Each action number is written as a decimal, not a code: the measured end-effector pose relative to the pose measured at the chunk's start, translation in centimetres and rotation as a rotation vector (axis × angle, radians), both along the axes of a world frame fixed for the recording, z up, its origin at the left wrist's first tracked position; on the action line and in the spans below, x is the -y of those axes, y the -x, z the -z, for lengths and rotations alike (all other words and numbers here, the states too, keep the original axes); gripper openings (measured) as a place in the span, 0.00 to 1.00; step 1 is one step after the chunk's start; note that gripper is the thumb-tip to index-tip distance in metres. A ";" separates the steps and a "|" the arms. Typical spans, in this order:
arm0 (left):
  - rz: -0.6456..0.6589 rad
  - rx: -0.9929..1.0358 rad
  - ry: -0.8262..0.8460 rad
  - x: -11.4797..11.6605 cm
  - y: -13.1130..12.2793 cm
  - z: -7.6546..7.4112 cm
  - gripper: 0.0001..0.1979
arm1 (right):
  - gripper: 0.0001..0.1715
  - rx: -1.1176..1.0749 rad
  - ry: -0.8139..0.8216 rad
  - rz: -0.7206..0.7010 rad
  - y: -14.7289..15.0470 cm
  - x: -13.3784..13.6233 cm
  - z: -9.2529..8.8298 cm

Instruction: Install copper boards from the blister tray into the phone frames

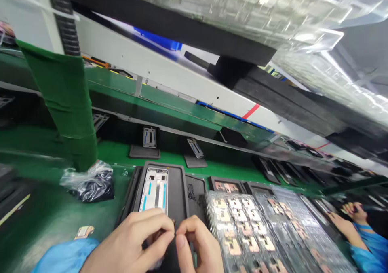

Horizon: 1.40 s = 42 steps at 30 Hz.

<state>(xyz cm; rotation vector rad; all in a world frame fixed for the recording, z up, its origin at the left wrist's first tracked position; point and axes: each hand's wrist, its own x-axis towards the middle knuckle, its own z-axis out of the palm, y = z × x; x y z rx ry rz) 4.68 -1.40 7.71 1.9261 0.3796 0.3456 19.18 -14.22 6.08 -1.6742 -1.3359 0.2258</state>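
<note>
- Meeting fingertip to fingertip, or nearly so, the left hand (133, 240) and right hand (203, 246) are at the centre of the clock used here; each has thumb and forefinger pinched together, and I cannot tell whether anything (it would have to be tiny) sits between them.
- Fine two-handed fingertip work seems to be the step in hand; I judge the next move calls for a steady pinch, clear of the bare metal.
- Just beyond, at eleven o'clock, lies the phone frame (153, 190), in the left half of a black tray (176, 184); it is flat and silvery, with blue strips, a dark band down the middle and two dark square openings near its far end (its near end is hidden by the left hand).
- At nine o'clock a small coppery piece (84, 231) rests on the green counter (54, 224).
- At three o'clock stand clear trays (212, 216) of copper-coloured parts (233, 246).
- At ten o'clock slumps a clear bag (91, 184) with dark contents.
- Farther off, around twelve, two similar frames (150, 137) lean on black pads.
- Well away at three o'clock, a co-worker's hand (345, 224) shows.
</note>
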 end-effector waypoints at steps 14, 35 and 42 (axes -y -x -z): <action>-0.065 0.124 0.095 -0.4 0.4 0.3 0.15 | 0.20 -0.280 0.142 -0.034 0.6 0.4 -1.6; -0.192 -0.008 0.321 -0.7 0.0 1.3 0.13 | 0.18 -0.354 0.454 -0.097 0.2 -0.3 -1.3; -0.186 -0.059 0.255 -0.9 -0.2 0.5 0.13 | 0.20 -0.153 0.466 -0.089 0.2 -0.2 -1.0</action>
